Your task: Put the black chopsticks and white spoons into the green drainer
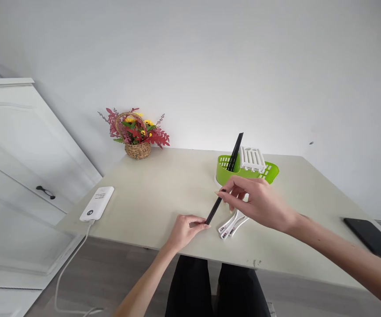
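Left fingers (195, 219) pinching near end of black chopsticks (213, 211), right fingers (237, 201) pinching far end; green caddy (224, 176) standing beyond right fingers. Seemingly lining sticks up; next move likely calling for even grip.

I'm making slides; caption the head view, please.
Left hand and right hand hold black chopsticks by their ends, near white utensils and a green caddy.

So, far left of the table (170, 189) there's a flower basket (137, 150), power bank (97, 204) nearer at the left edge, cupboard (22, 176) left of that. Far right-of-centre sits a caddy (225, 177): chopsticks (236, 152) leaning in its left part, rack (252, 159) on its right. Spoons (227, 226) lie on the near side of it, phone (371, 237) way over right.
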`<act>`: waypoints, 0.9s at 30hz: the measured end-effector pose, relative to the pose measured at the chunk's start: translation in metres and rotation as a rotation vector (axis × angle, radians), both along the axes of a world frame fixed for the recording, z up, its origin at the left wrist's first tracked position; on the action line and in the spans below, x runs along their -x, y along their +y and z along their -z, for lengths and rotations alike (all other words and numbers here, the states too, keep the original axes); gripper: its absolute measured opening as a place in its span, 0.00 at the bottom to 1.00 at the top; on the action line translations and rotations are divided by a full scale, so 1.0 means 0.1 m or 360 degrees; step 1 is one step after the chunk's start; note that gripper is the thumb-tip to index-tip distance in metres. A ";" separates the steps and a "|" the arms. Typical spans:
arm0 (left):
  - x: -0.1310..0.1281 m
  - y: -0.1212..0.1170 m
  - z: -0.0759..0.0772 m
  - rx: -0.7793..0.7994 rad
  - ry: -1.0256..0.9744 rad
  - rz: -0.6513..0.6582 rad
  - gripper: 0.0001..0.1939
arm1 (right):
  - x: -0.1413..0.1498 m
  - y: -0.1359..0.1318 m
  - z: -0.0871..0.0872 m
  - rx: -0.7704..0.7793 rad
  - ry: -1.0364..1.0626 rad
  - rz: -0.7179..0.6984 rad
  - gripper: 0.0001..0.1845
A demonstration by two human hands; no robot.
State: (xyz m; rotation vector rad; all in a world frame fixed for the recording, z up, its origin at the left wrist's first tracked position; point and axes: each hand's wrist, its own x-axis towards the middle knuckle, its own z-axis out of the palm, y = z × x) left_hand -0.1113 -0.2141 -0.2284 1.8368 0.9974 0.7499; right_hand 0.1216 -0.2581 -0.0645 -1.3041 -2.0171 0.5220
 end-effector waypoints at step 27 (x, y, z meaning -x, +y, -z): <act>0.01 0.00 0.03 0.0011 0.0012 0.0029 0.10 | 0.02 0.01 -0.06 0.0000 -0.0069 -0.0030 0.18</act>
